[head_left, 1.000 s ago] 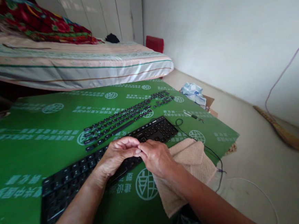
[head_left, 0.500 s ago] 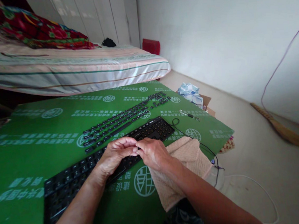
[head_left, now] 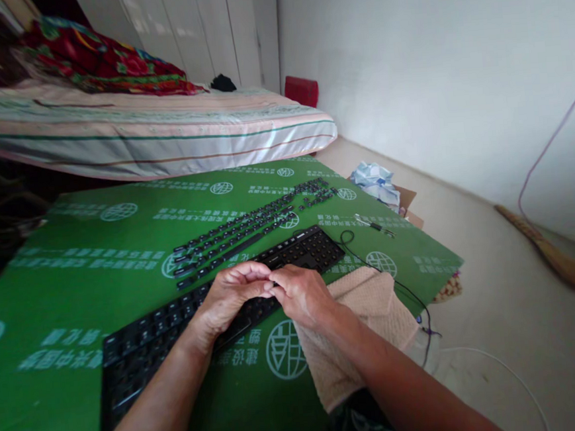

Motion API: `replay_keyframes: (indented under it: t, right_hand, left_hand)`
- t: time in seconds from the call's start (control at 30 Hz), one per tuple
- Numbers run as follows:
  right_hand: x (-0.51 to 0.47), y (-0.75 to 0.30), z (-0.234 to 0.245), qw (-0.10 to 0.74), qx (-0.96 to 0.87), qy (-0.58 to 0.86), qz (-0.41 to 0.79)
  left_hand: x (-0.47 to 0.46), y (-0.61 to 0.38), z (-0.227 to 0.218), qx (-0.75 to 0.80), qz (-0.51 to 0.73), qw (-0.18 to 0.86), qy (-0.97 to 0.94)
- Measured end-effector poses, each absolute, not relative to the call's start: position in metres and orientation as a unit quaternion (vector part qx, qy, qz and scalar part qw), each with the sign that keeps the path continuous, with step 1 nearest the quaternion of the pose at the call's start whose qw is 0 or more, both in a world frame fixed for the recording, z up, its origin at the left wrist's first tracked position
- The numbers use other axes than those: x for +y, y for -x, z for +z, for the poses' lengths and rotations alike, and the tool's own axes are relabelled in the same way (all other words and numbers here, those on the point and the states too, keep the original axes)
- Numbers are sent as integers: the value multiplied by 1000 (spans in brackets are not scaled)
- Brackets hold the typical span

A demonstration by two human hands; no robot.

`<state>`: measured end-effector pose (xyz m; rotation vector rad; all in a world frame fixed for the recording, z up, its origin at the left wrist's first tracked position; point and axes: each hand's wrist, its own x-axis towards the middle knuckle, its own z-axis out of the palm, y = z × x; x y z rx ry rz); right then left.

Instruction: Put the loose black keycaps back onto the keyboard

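A black keyboard [head_left: 143,350] lies diagonally on a green printed board, many of its keys off. Above its middle, my left hand [head_left: 234,294] and my right hand [head_left: 303,294] meet at the fingertips. Both are closed in a pinch; whatever sits between them is too small and covered to make out. Behind the keyboard, loose black keycaps [head_left: 234,236] are laid out in rows, with a smaller group at the far right end. Under my right forearm is a folded beige cloth [head_left: 369,305], partly hidden by the arm.
The green board [head_left: 134,237] reaches back to a bed [head_left: 162,136] with striped bedding. A pen-like tool [head_left: 375,225] lies near the board's right edge. The keyboard's black cable [head_left: 413,292] runs past the cloth and over the edge. A broom [head_left: 549,248] lies on the floor.
The whole view has shifted slightly, so everything appears a little farther right. My hands stay pinched together over the keyboard, with little visible change in their pose.
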<state>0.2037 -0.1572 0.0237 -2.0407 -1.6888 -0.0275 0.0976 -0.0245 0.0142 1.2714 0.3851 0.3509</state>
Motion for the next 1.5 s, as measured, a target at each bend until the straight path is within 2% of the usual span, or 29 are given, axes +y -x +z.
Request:
replay_keyframes:
  t: [0.43,0.67,1.07,1.2,1.37,1.5]
  right_hand:
    - [-154,-210,21,281,-642,713,10]
    - [-156,-210,16,273,-655,705,-12]
    - [-167,-214,1,320,-655,684,16]
    - [-173,-219,0,317,-643,697,13]
    - [-182,-233,-7,338,-626,703,-15]
    - [-187,-242,-10,352,-622,699,-29]
  left_hand:
    - [-22,-95,11,179,164,783,-573]
    - [-26,-93,13,172,159,776,-586]
    - [-32,-96,8,147,124,757,-624]
    - [-35,-96,13,174,172,726,-643]
    - [-33,-97,17,240,316,652,-647]
    - [-30,-101,10,269,381,588,-661]
